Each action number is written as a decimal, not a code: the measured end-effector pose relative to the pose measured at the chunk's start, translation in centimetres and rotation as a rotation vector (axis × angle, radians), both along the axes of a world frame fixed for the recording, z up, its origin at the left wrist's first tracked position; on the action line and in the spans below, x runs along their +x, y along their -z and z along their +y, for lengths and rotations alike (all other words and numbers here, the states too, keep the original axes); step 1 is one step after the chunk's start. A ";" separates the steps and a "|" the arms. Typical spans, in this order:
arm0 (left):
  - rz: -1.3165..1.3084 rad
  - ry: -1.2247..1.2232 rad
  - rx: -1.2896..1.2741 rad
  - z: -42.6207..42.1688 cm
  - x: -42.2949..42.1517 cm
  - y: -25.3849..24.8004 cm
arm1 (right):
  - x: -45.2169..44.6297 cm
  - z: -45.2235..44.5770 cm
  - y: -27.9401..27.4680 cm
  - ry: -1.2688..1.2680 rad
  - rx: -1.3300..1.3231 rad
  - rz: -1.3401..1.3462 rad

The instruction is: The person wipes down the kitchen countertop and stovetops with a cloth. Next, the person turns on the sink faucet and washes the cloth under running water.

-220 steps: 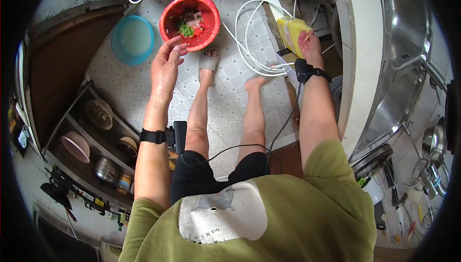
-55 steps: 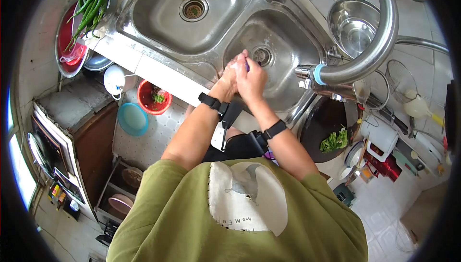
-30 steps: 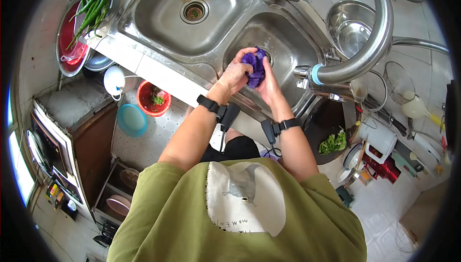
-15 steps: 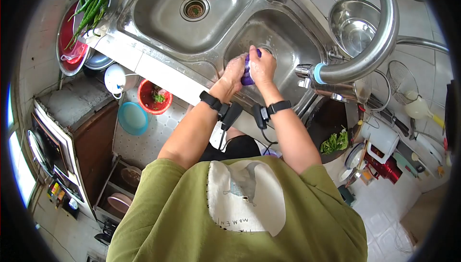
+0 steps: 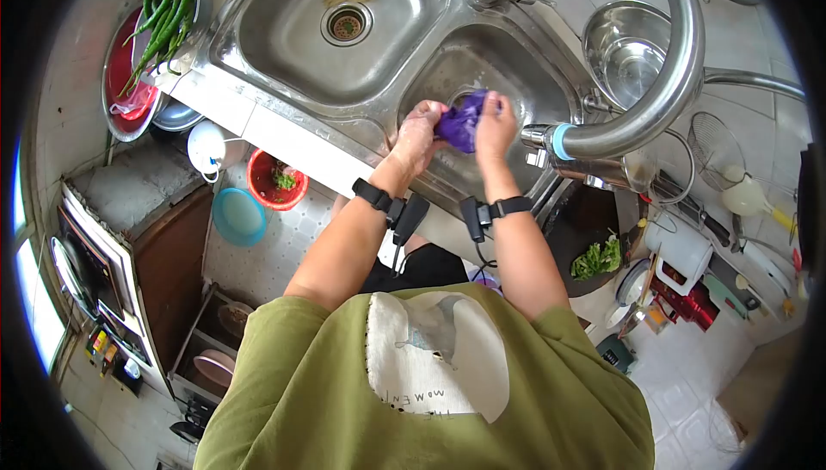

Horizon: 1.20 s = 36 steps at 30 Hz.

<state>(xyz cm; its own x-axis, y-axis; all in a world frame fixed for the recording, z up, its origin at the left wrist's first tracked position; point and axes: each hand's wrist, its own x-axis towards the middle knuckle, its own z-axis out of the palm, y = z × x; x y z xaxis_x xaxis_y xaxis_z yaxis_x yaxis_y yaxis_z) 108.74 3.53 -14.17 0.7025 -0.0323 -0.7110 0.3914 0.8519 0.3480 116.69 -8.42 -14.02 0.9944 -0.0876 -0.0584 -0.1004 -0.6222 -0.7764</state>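
A wet purple cloth (image 5: 462, 126) with whitish suds on it is stretched between my hands, over the smaller right basin (image 5: 525, 65) of the steel sink. My left hand (image 5: 416, 134) has its fingers closed on the cloth's left end. At the other end my right hand (image 5: 496, 131), slightly blurred, grips the cloth between thumb and fingers. Both hands look wet. The curved faucet (image 5: 637, 130) has its spout just right of my right hand. Behind the cloth, the right basin's drain is mostly hidden.
The larger left basin (image 5: 284, 48) has an open drain. Long green peppers (image 5: 168, 18) lie in a bowl at upper left. A steel pot (image 5: 628, 52) stands behind the faucet. Below the counter are a red basin (image 5: 277, 179) and a blue basin (image 5: 239, 216). Leafy greens (image 5: 596, 257) lie at right.
My hands have moved apart, the right one going rightward. The purple cloth, bunched between them before, is now spread wider.
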 end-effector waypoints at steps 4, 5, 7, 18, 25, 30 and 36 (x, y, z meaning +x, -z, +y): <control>0.065 0.098 -0.216 0.5 0.4 -2.5 | -1.1 0.3 -1.2 -0.037 0.328 0.205; 0.062 0.093 -0.375 0.6 0.6 -1.9 | -2.4 1.2 -1.4 -0.112 0.340 0.352; -0.026 -0.072 -0.171 -0.1 -0.4 1.8 | -6.8 3.5 -2.8 -0.274 0.268 0.173; -0.175 -0.218 -0.111 -0.6 -0.1 3.6 | -6.1 5.0 -4.1 -0.360 -0.131 -0.069; 0.120 -0.071 -0.117 -0.7 0.7 3.0 | -1.2 4.9 -1.9 -0.328 -0.290 -0.081; -0.110 0.292 0.628 -0.3 -0.5 2.7 | -5.6 4.1 -3.2 -0.370 -0.145 -0.056; 0.057 -0.038 -0.087 -0.7 0.4 1.5 | -0.1 2.4 0.1 -0.278 -0.069 0.130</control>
<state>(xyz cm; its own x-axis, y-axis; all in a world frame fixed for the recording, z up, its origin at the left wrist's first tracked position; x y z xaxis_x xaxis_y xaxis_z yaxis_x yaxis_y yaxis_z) 109.18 2.80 -15.71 0.6630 -0.0700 -0.7454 0.3755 0.8924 0.2502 116.55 -6.05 -14.17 0.9654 0.1783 -0.1901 -0.0148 -0.6906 -0.7231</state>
